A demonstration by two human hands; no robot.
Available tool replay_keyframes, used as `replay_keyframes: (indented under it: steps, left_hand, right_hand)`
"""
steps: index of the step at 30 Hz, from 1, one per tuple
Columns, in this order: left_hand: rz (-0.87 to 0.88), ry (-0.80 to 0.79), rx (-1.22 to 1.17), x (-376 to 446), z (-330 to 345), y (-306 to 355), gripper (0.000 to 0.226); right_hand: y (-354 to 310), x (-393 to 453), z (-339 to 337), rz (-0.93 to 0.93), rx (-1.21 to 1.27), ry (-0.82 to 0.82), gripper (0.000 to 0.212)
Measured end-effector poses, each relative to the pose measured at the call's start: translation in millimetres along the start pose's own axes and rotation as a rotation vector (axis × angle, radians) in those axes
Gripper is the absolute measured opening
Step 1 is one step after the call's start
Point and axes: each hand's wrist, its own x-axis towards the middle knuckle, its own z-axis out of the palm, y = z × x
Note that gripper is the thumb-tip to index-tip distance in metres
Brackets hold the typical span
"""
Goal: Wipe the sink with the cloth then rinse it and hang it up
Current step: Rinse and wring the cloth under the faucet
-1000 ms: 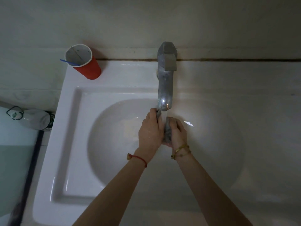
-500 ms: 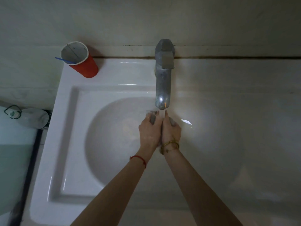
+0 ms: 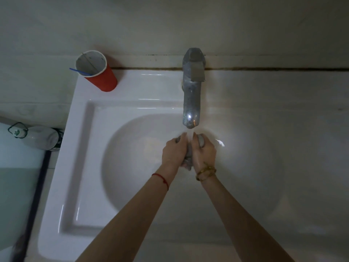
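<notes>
A grey cloth is bunched between my two hands over the bowl of the white sink. My left hand and my right hand press together around it, and only small parts of the cloth show between and above the fingers. A metal tap stands at the back of the sink, and a thin stream of water runs from its spout onto the cloth.
A red cup with a blue stick in it stands on the sink's back left corner. A white bottle lies left of the sink, beside a dark-edged glass panel. The wall rises right behind the tap.
Both hands have shifted a little under the spout and closed tighter together on the cloth. Water now runs visibly from the tap onto it.
</notes>
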Motion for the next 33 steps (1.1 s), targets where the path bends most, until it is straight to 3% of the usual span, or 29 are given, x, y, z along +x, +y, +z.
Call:
replay_keyframes:
  steps: [2, 4, 8, 11, 15, 19, 23, 27, 30, 33]
  left_hand:
    - [-0.074, -0.054, -0.024, -3.1, -1.4, 1.7, 0.057]
    - [-0.075, -0.080, -0.021, -6.0, -2.7, 3.8, 0.049]
    - [0.139, -0.002, 0.036, -11.7, -2.5, 1.5, 0.028]
    - [0.282, 0.090, -0.033, -18.3, 3.1, -3.5, 0.023]
    - [0.228, 0.118, -0.115, -16.7, 9.9, -1.3, 0.025]
    - [0.160, 0.126, -0.166, -11.2, 9.0, 0.0, 0.029]
    - [0.125, 0.141, -0.061, -8.1, 4.5, 3.7, 0.032]
    - [-0.101, 0.020, -0.065, 1.5, -0.5, 9.7, 0.034]
    - [-0.204, -0.113, -0.162, -1.7, -4.6, 12.5, 0.040]
    - [-0.045, -0.095, -0.174, -5.0, -6.0, 7.2, 0.031]
  right_hand:
    - [1.7, -0.4, -6.2, -0.011, -0.006, -0.041, 0.024]
    - [3.4, -2.4, -8.0, 0.056, 0.033, -0.045, 0.018]
    - [5.3, 1.2, -4.5, 0.341, 0.227, -0.053, 0.018]
    - [-1.6, 1.5, 1.8, 0.511, 0.318, -0.054, 0.036]
    - [-15.3, -0.4, 7.4, 0.396, 0.104, 0.063, 0.046]
    - [-13.4, -0.6, 14.0, 0.342, 0.121, 0.133, 0.044]
    - [-10.0, 0.7, 15.2, 0.254, 0.075, 0.103, 0.046]
    - [-8.2, 0.2, 8.4, 0.071, -0.010, -0.001, 0.050]
    - [-5.0, 1.6, -0.2, -0.023, -0.036, -0.087, 0.036]
    - [0.3, 6.3, -9.1, 0.078, 0.032, -0.095, 0.017]
